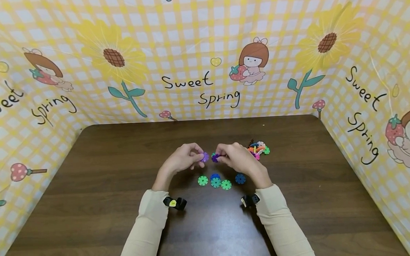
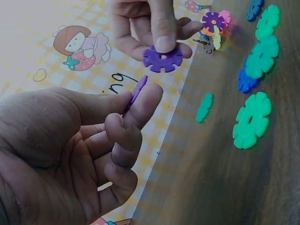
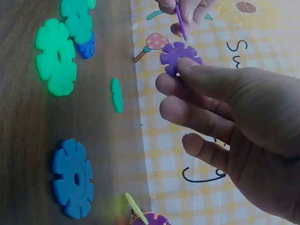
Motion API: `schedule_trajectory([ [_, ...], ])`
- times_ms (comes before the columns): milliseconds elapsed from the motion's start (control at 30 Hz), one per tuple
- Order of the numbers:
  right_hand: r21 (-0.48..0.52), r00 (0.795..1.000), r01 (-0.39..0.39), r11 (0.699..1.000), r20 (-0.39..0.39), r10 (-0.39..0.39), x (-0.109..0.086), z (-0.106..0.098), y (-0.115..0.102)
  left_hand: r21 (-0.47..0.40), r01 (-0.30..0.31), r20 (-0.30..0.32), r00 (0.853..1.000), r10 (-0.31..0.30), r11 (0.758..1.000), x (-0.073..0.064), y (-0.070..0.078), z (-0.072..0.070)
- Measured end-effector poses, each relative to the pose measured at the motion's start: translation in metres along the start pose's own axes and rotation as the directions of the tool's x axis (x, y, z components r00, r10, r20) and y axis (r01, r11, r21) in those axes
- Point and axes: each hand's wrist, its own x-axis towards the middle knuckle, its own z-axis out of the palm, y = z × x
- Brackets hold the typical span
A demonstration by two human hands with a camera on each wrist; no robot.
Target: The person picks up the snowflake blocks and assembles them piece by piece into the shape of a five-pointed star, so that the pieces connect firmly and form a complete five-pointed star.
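Observation:
My left hand (image 1: 183, 159) pinches a light purple notched disc (image 1: 205, 157) between thumb and index finger; the left wrist view shows it nearly edge-on. Opposite it, a darker purple notched disc (image 3: 180, 55) is pinched by the thumb and fingers of my right hand (image 1: 236, 156). A small gap separates the two discs. On the table below the hands lie a green disc (image 1: 202, 180), a teal disc (image 1: 215, 182) overlapping a blue disc (image 1: 215, 176), another green disc (image 1: 226, 185) and a darker blue disc (image 1: 240, 178). A further green disc (image 2: 204, 108) lies farther back.
A heap of mixed-colour discs (image 1: 258, 150) lies just beyond my right hand, partly hidden by it. The brown wooden table (image 1: 91, 211) meets yellow checked cloth (image 1: 187, 47) at its back and sides. Black wrist cameras sit on both wrists.

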Motion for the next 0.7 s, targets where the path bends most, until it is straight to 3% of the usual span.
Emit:
schedule_trajectory([
  [267,0.058,0.999,0.033,0.998,-0.026,-0.032,-0.0004,-0.0018,-0.0025,-0.039,-0.011,0.028,1.000,0.013,0.999,0.0029,-0.0033,0.0018],
  [700,-0.019,0.989,0.101,0.995,-0.108,-0.103,0.0009,0.0008,-0.0016,-0.136,-0.059,0.031,0.997,0.063,0.989,0.0059,-0.0028,0.0027],
])
